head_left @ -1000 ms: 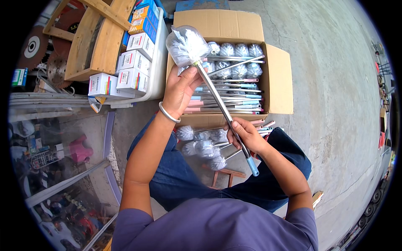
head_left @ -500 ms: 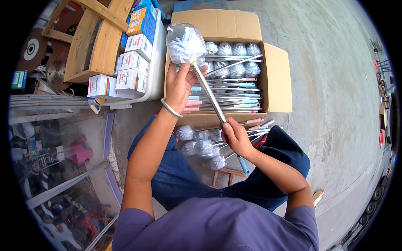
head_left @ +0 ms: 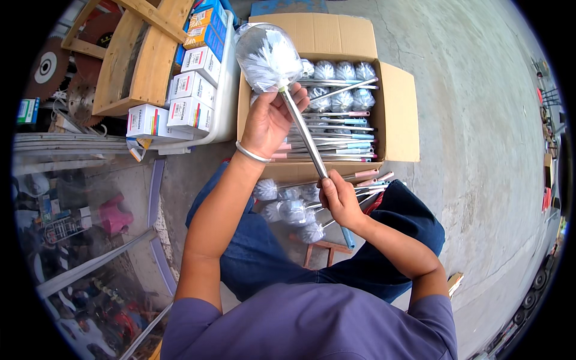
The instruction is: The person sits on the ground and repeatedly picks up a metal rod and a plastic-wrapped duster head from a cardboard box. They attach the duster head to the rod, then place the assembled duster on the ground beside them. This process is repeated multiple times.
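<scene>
A toilet brush point(head_left: 310, 147) with a metal handle and a blue end slants in front of me. Its white bristle head point(head_left: 270, 60) is inside a clear plastic bag. My right hand point(head_left: 341, 197) is closed around the lower handle. My left hand point(head_left: 273, 123), palm up just below the head, has its fingers apart and loosely curved behind the handle, not wrapped around it. Beyond, a cardboard box point(head_left: 401, 114) stands with flaps folded out, holding rows of bagged brushes point(head_left: 345, 72). More bagged brushes point(head_left: 293, 211) lie between my knees, with pink and blue ends.
On the left, a white plastic bin point(head_left: 223, 108) holds small white boxes point(head_left: 191, 112) and blue-orange boxes point(head_left: 204, 30). A wooden crate point(head_left: 141, 57) and round saw blades point(head_left: 48, 69) are beside it. Concrete floor point(head_left: 468, 150) stretches to the right.
The bagged brush head has risen slightly toward me and looks larger. My left hand has shifted right and its fingers have loosened from the bag's base. My right hand keeps its grip.
</scene>
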Demonstrator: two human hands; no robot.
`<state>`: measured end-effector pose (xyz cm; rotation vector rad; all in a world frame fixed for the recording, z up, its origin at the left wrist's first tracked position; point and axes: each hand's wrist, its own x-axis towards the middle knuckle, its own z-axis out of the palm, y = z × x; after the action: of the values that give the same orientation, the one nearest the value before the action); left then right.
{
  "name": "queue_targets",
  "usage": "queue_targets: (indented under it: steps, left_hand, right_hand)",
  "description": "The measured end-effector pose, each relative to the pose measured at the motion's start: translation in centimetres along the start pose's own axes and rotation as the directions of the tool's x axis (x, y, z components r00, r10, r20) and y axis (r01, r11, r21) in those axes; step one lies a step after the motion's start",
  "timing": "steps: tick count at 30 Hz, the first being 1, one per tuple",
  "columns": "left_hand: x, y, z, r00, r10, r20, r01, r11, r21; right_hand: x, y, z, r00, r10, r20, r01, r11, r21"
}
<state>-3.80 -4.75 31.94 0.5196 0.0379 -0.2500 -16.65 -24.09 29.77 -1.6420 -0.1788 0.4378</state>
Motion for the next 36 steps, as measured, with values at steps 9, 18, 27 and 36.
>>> queue_targets:
  steps: [9,18,27,36]
  left_hand:
    - [0.1,-0.5,1.1,0.989,0.141,0.038,-0.144,0.982,0.124]
    - [-0.6,-2.5,2.3,0.987,0.128,0.101,-0.149,0.960,0.238]
    - [-0.1,-1.2,1.8,0.950,0.293,-0.110,-0.266,0.941,0.209]
    - [-0.3,-1.0,1.5,0.993,0.092,0.069,-0.110,0.934,0.339]
  right_hand:
    - [0.7,-1.8,-2.9,0.810,0.119,0.574,-0.524,0.588,0.617]
    - [0.9,-1.0,-3.8,0.670,-0.050,0.741,-0.721,0.195,0.665]
    - [1.7,-1.3,-3.1,0.975,0.185,0.120,-0.207,0.956,0.206]
    - [0.9,-2.3,-2.6,0.881,0.272,0.387,-0.416,0.836,0.358]
